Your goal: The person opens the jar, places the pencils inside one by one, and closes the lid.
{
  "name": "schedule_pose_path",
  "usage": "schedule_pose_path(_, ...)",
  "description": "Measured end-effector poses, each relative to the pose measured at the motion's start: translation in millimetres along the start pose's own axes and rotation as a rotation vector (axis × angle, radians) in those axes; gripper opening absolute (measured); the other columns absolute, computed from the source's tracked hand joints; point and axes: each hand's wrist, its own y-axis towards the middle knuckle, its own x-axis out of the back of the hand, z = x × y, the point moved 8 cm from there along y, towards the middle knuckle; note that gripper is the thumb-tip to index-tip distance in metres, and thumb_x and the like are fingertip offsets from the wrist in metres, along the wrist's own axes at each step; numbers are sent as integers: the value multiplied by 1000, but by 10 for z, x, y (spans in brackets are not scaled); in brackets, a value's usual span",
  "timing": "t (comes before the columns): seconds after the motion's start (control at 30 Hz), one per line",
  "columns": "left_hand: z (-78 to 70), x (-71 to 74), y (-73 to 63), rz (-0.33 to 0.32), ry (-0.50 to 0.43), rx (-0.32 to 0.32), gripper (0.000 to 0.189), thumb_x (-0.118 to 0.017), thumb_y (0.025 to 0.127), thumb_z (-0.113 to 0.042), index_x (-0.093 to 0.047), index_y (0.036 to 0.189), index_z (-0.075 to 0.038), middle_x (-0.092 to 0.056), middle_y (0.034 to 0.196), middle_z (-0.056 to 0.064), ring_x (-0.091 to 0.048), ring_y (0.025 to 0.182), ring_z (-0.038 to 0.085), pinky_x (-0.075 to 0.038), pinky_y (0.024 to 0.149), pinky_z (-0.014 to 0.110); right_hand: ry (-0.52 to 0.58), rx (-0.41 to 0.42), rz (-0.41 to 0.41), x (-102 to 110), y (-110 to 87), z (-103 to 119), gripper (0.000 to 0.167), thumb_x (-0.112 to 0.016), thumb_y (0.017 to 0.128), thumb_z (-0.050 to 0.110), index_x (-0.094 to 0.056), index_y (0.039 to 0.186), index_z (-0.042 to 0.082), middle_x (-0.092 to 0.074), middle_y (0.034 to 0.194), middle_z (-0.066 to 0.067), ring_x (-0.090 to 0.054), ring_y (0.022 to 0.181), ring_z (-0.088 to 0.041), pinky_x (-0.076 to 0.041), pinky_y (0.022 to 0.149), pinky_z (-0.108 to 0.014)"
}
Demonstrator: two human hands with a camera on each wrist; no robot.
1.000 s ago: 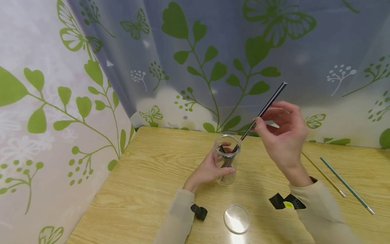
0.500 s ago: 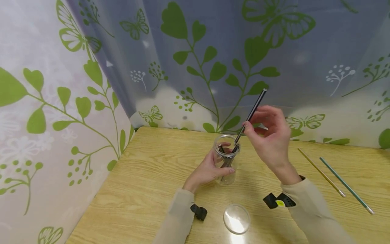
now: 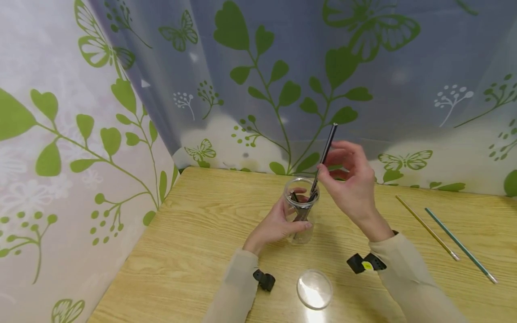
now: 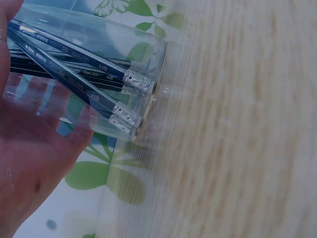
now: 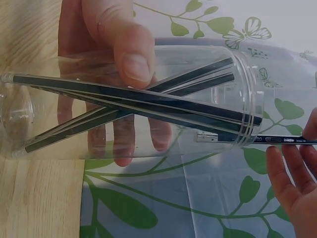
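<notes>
My left hand (image 3: 278, 224) grips a clear jar (image 3: 300, 237) round its side, with the mouth facing up. Inside it several dark pencils (image 5: 163, 105) cross each other at a slant; their silver ferrules (image 4: 129, 114) sit at the jar's base in the left wrist view. Between thumb and fingers, my right hand (image 3: 351, 179) pinches another dark pencil (image 3: 329, 144) just above the jar's rim. The lower end of that pencil, with its silver ferrule (image 5: 205, 136), is inside the jar mouth in the right wrist view.
A clear round lid (image 3: 314, 289) lies on the wooden table (image 3: 194, 233) in front of the jar. To the right lie a yellow pencil (image 3: 427, 228) and a teal pencil (image 3: 460, 245). A leaf-patterned curtain (image 3: 258, 89) borders the table's back edge.
My right hand has moved left and brought its pencil over the jar, its lower end now inside the mouth and the pencil more upright. The left hand and jar stay put.
</notes>
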Motion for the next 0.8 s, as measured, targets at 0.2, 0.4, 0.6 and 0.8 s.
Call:
schedule_pose_path(0.2,0,3,-5,0,-1,5,76,-75,89,-5,-38,153,-25,-56,146,8,-54,135,18,-35,119,51,-19,15,-2,-20,10,2,59,-67,82,-18,-49,137,-5,-64,97,12,-66,85,1,-57,71,-14)
schedule_pose_path(0.4,12,3,2,-3,-9,11,76,-75,88,-3,-40,151,-27,-56,146,8,-54,135,16,-35,119,52,-50,29,30,-47,19,22,69,-68,82,-17,-44,145,-1,-65,98,-4,-66,87,3,-57,74,-14)
schedule_pose_path(0.6,9,0,5,-3,-16,14,78,-75,88,-2,-37,154,-21,-55,147,9,-54,136,16,-34,120,52,-94,38,69,-71,16,14,81,-67,82,-19,-39,154,6,-64,101,-17,-65,88,5,-55,73,-13)
schedule_pose_path(0.8,7,1,8,0,-17,9,79,-75,88,-3,-35,155,-14,-56,147,10,-54,136,17,-33,120,53,-115,28,92,-91,10,-13,85,-66,82,-20,-36,156,7,-63,104,-20,-64,89,4,-54,73,-11)
